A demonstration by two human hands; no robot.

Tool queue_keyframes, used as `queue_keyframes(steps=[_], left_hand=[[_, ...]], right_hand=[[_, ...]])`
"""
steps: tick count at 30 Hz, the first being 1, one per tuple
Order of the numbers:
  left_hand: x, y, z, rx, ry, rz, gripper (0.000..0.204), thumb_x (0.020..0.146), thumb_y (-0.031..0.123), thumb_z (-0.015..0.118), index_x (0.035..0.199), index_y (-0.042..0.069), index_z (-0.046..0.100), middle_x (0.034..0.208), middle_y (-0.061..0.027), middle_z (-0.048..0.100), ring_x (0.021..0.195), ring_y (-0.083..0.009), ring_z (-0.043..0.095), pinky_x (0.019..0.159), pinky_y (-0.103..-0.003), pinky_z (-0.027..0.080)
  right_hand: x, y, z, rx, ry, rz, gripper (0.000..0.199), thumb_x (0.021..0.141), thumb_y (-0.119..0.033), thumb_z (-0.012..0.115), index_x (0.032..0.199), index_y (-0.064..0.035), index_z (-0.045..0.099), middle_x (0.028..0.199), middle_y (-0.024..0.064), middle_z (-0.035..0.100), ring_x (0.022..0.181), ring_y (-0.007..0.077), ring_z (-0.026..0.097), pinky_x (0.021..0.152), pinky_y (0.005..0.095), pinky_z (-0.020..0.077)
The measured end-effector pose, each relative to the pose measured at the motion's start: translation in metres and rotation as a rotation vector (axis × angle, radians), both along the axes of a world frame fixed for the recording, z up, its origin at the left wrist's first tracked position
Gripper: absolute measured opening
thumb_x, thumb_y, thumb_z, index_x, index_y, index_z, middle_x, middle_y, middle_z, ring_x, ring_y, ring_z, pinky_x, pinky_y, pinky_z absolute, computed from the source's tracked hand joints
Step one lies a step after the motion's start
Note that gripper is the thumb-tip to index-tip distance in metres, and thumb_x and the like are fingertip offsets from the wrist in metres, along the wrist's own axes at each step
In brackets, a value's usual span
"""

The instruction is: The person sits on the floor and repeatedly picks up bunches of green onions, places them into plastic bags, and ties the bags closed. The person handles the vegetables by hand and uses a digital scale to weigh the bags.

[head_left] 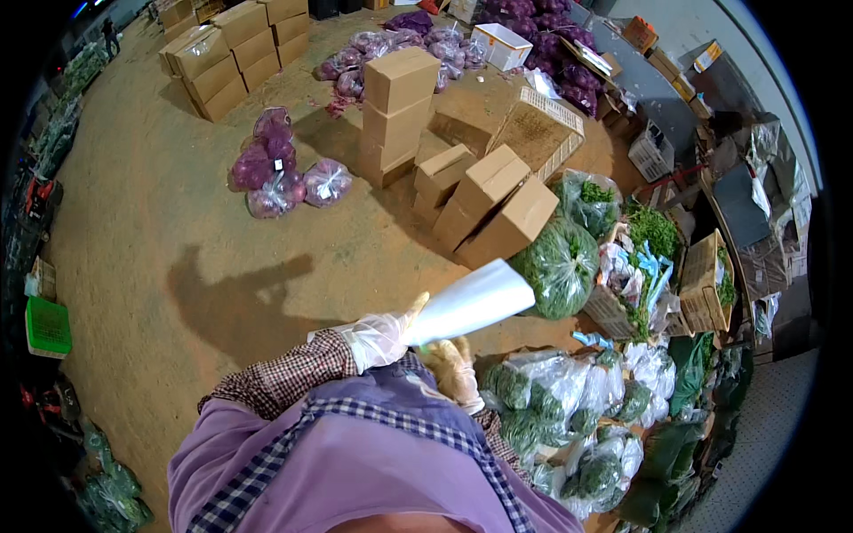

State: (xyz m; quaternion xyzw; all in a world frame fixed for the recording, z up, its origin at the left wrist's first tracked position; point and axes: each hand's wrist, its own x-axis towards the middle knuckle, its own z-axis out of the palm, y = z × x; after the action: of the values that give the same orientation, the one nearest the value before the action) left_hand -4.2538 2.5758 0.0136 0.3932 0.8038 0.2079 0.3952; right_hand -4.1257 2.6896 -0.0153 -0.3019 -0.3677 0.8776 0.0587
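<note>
My left hand (380,339), in a thin clear glove over a checked sleeve, is closed on the near end of a whitish plastic sheet bundle (475,302). The bundle reaches up and to the right in front of me, its far end free; whether it is bags or sheeting I cannot tell. Just below it, against my blue apron (384,384), is my right hand (456,371) in a yellowish glove. Its fingers look curled, and what they hold, if anything, is hidden.
Cardboard boxes (498,200) stand ahead, beside a tall box stack (397,115). Bags of purple produce (271,169) lie on the floor. To my right are a large bag of greens (558,266), crates, and several bagged greens (542,382). A green crate (47,326) is far left.
</note>
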Motion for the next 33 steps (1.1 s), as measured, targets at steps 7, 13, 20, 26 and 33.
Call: queue_keyframes(steps=[7,13,20,26,33], left_hand=[[-0.142,0.082,0.019,0.036,-0.353,0.305,0.084,0.076,0.022,0.057,0.137,0.011,0.000,0.125,-0.0295,0.032,0.098,-0.0379,0.050,0.080,-0.038,0.044],[-0.269,0.127,0.002,0.205,0.144,-0.164,0.095,0.073,0.022,0.062,0.135,0.010,-0.008,0.133,-0.0328,0.012,0.109,-0.0397,0.038,0.086,-0.040,0.040],[-0.422,0.202,-0.023,0.080,0.120,-0.199,0.086,0.063,0.029,0.066,0.127,-0.007,0.021,0.113,-0.0289,0.041,0.093,-0.0370,0.051,0.080,-0.044,0.040],[-0.515,0.238,0.002,0.262,0.074,-0.222,0.069,0.064,0.027,0.064,0.119,-0.001,0.034,0.091,-0.0220,0.055,0.075,-0.0340,0.058,0.067,-0.041,0.046],[-0.642,0.292,0.000,0.331,0.066,0.073,0.081,0.065,0.015,0.065,0.132,0.005,0.021,0.107,-0.0247,0.051,0.097,-0.0359,0.053,0.081,-0.039,0.044]], right_hand=[[-0.168,0.040,0.010,-0.296,0.215,0.173,0.064,0.077,-0.014,0.058,0.131,-0.0086,0.025,0.128,0.0098,0.035,0.116,0.0233,0.037,0.097,0.0374,0.0310],[-0.307,0.114,-0.017,-0.499,0.353,-0.353,0.052,0.075,-0.024,0.059,0.119,-0.0051,0.039,0.110,0.0117,0.051,0.103,0.0263,0.049,0.093,0.0419,0.0366],[-0.450,0.193,0.023,-0.155,0.213,-0.559,0.050,0.071,-0.028,0.062,0.110,-0.0023,0.045,0.101,0.0120,0.054,0.095,0.0260,0.052,0.087,0.0425,0.0398],[-0.530,0.239,0.038,-0.060,0.273,-0.590,0.053,0.072,-0.026,0.062,0.117,-0.0056,0.042,0.106,0.0113,0.052,0.099,0.0258,0.050,0.087,0.0426,0.0394],[-0.660,0.338,0.053,0.425,0.313,-0.298,0.070,0.071,-0.012,0.065,0.128,-0.0073,0.026,0.117,0.0128,0.042,0.104,0.0237,0.046,0.086,0.0343,0.0421]])
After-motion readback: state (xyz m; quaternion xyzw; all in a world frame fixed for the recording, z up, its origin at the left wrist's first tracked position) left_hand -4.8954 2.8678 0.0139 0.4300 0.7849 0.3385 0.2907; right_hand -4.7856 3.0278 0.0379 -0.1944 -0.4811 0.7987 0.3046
